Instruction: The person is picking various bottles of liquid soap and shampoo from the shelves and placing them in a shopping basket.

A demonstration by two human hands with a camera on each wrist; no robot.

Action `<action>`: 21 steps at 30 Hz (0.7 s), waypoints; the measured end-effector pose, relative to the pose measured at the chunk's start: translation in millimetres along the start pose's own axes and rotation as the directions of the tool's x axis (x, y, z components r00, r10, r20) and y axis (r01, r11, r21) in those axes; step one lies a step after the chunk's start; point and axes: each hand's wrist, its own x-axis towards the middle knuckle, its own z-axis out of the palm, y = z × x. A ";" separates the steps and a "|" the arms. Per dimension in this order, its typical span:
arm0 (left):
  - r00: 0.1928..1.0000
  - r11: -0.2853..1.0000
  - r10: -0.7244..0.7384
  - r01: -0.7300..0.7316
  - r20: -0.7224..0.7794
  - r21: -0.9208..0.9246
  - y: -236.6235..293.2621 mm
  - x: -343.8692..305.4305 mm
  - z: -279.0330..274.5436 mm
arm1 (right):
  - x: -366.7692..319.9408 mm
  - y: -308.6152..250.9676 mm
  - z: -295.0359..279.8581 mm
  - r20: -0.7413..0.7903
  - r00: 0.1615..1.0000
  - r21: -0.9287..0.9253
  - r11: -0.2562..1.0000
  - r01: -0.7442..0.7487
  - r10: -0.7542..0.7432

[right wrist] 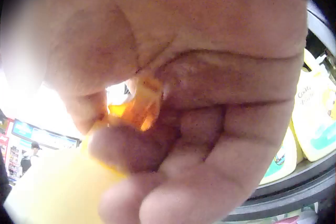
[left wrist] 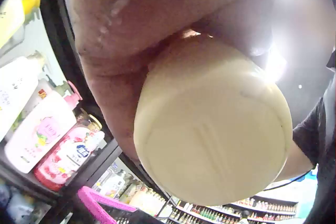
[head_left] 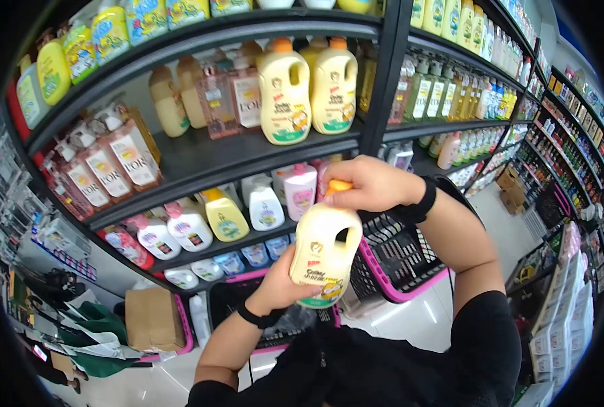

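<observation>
A person stands in a shop aisle in front of black metal shelving stocked with bottles. They hold a pale yellow plastic bottle with a moulded handle and a printed label upright in the air at chest height, just in front of the shelves.

The left hand cups the bottle from below, its fingers wrapped round the lower body. The left wrist view shows the round base resting against the palm. The right hand is closed over the orange cap, with fingers and thumb curled tightly round it.

Two matching yellow bottles stand on the shelf above. A black shopping basket with a pink rim sits just behind the held bottle.

The step in hand looks like gripping the cap, either to twist it or to check that it is tight. A turn would need the left hand to brace the body firmly while the right hand rotates, keeping the bottle upright so that nothing spills.
</observation>
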 end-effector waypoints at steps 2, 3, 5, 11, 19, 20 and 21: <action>0.999 0.997 0.016 -0.019 -0.046 -0.074 9.4 -9.9 -10.8 | 21.6 1.0 4.4 0.032 0.999 0.134 0.990 -0.038 0.034; 0.998 0.998 0.010 -0.014 -0.070 -0.067 12.8 -14.7 -20.3 | 31.4 9.0 10.4 0.043 0.997 0.285 0.955 -0.080 0.070; 0.988 0.996 0.046 -0.056 -0.149 -0.064 19.1 -18.2 -41.6 | 47.0 24.9 38.7 -0.117 0.987 0.537 0.843 -0.028 0.108; 0.938 0.984 0.177 -0.164 -0.297 0.066 86.9 6.8 -95.7 | 70.9 0.5 118.3 -0.234 0.962 0.756 0.649 0.088 0.143; 0.901 0.965 0.247 -0.197 -0.356 0.173 136.6 63.9 -136.7 | 145.6 -9.3 120.9 -0.479 0.872 0.666 0.689 0.286 0.101; 0.899 0.952 0.279 -0.213 -0.337 0.221 136.7 69.2 -145.3 | 154.7 -5.0 119.4 -0.483 0.871 0.662 0.688 0.296 0.091; 0.904 0.950 0.276 -0.204 -0.326 0.237 141.2 74.1 -151.7 | 162.2 0.0 117.4 -0.485 0.871 0.660 0.687 0.304 0.081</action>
